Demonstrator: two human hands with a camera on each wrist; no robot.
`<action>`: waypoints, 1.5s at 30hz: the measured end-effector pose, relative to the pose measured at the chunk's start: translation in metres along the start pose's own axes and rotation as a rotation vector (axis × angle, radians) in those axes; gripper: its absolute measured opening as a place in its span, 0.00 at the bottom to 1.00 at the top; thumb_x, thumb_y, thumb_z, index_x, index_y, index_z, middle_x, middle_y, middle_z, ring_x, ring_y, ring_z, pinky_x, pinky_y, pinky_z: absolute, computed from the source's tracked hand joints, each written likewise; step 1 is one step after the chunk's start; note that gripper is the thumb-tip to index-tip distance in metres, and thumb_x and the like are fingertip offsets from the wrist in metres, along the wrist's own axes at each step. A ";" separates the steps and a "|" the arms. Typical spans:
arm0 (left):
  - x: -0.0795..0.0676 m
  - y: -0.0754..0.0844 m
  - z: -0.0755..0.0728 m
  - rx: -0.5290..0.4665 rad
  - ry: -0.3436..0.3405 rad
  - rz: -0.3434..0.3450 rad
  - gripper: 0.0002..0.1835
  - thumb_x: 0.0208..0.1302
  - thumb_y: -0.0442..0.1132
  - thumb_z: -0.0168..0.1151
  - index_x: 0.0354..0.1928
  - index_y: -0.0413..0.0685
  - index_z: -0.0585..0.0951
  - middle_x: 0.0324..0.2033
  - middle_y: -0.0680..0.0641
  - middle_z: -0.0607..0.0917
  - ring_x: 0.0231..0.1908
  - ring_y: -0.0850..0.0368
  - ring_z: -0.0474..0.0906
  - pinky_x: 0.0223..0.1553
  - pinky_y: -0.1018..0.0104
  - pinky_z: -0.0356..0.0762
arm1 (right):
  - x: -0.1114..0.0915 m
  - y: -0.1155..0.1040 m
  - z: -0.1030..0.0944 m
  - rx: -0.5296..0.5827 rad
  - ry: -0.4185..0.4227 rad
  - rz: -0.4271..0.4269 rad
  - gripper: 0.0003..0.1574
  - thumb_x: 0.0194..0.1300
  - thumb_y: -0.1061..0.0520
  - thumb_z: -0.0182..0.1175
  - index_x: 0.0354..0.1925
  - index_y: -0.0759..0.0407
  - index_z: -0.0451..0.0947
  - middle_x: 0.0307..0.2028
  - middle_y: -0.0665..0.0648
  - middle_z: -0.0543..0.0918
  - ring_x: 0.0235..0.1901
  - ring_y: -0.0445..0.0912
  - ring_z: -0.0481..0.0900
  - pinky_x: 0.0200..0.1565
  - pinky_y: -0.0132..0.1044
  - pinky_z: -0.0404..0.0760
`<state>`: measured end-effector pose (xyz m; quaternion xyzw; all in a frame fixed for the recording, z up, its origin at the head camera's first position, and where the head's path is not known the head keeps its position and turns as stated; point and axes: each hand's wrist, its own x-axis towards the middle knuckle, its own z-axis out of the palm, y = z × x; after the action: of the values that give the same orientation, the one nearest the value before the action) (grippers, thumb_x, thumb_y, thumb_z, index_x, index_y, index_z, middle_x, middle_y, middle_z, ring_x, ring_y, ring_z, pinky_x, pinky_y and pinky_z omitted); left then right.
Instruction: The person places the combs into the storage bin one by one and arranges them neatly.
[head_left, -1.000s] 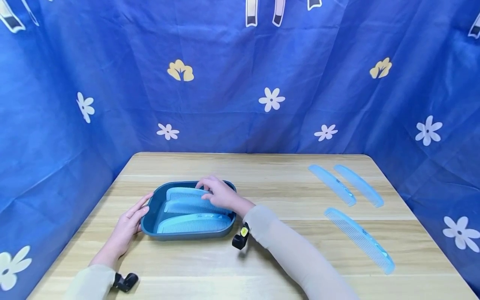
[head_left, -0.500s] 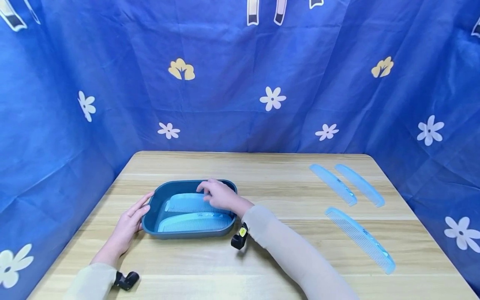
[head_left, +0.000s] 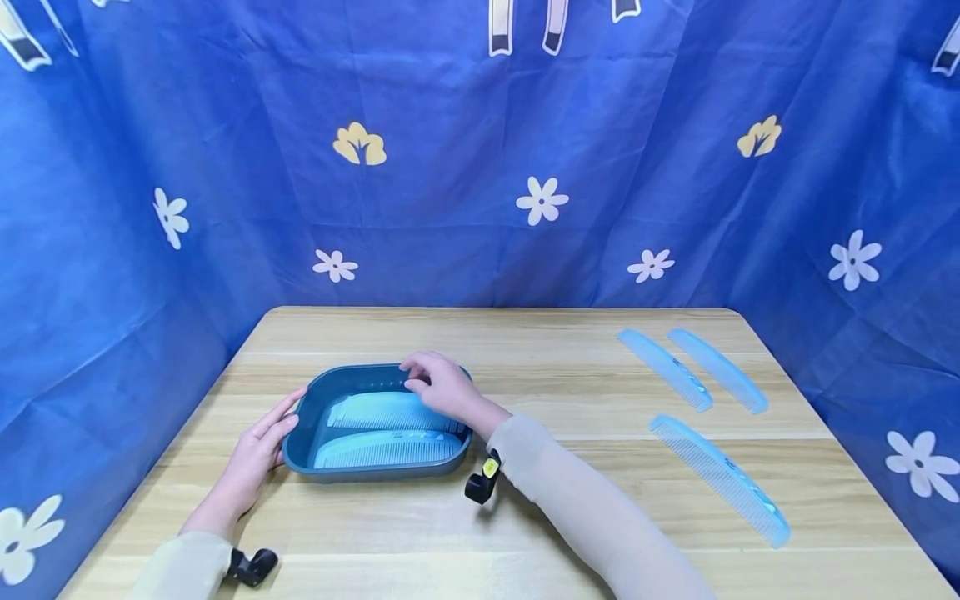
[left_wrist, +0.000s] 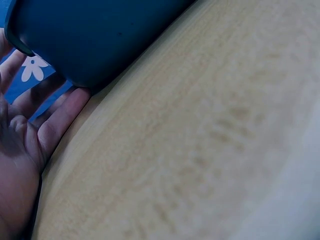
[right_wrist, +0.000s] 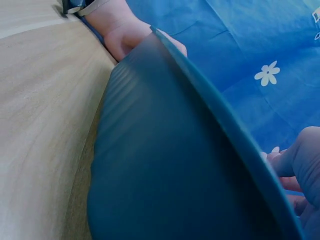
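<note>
In the head view a dark teal plastic tub (head_left: 315, 417) stands on the left half of the table. Inside lie light blue combs: a rear comb (head_left: 382, 408) and a front comb (head_left: 386, 448), side by side. Whether another lies beneath is hidden. My left hand (head_left: 255, 454) touches the tub's left end with fingers spread fairly straight; the left wrist view shows fingertips (left_wrist: 75, 102) against the outer wall. Above the tub's back right part is my right hand (head_left: 446, 390), fingers loosely bent, no comb visible in them. It covers the rear comb's right end.
On the table's right side lie three more light blue combs: one at the back (head_left: 665, 369), one beside it at the far right (head_left: 717, 371), and a nearer comb (head_left: 720, 479). A blue flowered curtain (head_left: 465, 208) surrounds the wooden table (head_left: 555, 517).
One second ago my right hand held a comb above the rear comb. That comb has gone down onto it, and my right fingers have let go and risen slightly. The left hand stays put.
</note>
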<state>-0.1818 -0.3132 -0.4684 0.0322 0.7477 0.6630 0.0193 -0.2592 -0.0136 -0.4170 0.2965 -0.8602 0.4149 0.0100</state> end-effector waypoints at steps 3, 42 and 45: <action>0.000 -0.001 0.000 -0.015 -0.003 0.004 0.27 0.71 0.47 0.48 0.70 0.60 0.59 0.54 0.66 0.70 0.43 0.67 0.79 0.35 0.69 0.79 | -0.001 0.000 -0.002 0.024 0.023 -0.012 0.17 0.65 0.60 0.58 0.52 0.58 0.76 0.38 0.49 0.77 0.37 0.37 0.74 0.43 0.28 0.73; 0.002 -0.005 -0.003 -0.013 0.005 0.018 0.26 0.71 0.47 0.48 0.70 0.59 0.60 0.51 0.66 0.72 0.42 0.68 0.79 0.35 0.70 0.79 | -0.038 0.017 -0.044 0.128 0.200 -0.097 0.18 0.63 0.65 0.58 0.52 0.62 0.73 0.33 0.53 0.79 0.32 0.42 0.78 0.36 0.31 0.77; 0.002 -0.005 -0.003 0.003 0.010 0.023 0.26 0.71 0.47 0.48 0.70 0.59 0.60 0.50 0.67 0.73 0.42 0.68 0.79 0.35 0.70 0.79 | -0.041 0.021 -0.045 0.126 0.200 -0.090 0.18 0.63 0.65 0.58 0.52 0.62 0.74 0.33 0.53 0.79 0.31 0.41 0.77 0.36 0.32 0.77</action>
<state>-0.1837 -0.3163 -0.4732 0.0378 0.7484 0.6622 0.0078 -0.2463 0.0497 -0.4131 0.2919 -0.8129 0.4949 0.0955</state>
